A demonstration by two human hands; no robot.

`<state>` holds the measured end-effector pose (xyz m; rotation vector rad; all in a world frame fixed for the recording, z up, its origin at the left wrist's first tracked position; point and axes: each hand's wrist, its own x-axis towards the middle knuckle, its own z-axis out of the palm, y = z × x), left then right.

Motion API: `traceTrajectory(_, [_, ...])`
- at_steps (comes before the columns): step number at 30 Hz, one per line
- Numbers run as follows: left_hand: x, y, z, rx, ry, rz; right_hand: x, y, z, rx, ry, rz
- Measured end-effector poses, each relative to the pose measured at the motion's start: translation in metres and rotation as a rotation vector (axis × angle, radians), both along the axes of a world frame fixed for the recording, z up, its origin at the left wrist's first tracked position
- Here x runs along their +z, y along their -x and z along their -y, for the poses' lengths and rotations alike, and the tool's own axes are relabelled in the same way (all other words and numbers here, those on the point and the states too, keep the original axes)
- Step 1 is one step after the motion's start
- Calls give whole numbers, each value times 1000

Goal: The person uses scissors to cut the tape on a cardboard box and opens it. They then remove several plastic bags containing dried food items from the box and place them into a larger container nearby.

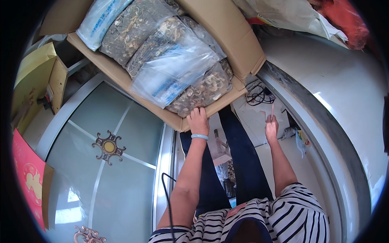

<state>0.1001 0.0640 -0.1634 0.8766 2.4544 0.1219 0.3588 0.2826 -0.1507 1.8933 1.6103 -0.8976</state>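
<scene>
An open cardboard box (235,94) stands before me, packed with clear plastic bags (138,25) of small brown and tan pieces that I cannot identify. Across the nearer bags lies clear plastic wrapping (179,70) with blue print. My left hand (199,120), with a pale bangle at its wrist, grips the box's near rim, fingers over the edge beside the nearest bag (206,91). Away from the box, to its right, my right hand (271,126) is closed around a thin pink stick-like object (272,110), possibly a pen; its lower part is hidden in the fist.
A frosted-glass panel (127,188) with metal ornaments fills the left side. Red (29,182) and yellow (33,70) paper bags stand along the left edge. A coiled black cable (258,94) lies beyond my right hand. Red plastic (346,24) sits at the upper right.
</scene>
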Motion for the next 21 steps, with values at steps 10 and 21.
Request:
traceTrajectory(10, [-18,8,11,-61,-115,-27,-2,109,-33,261,-114,-480])
traceTrajectory(21, [-11,28,25,-111,-172,140,-15,249,-19,599,-169,-614])
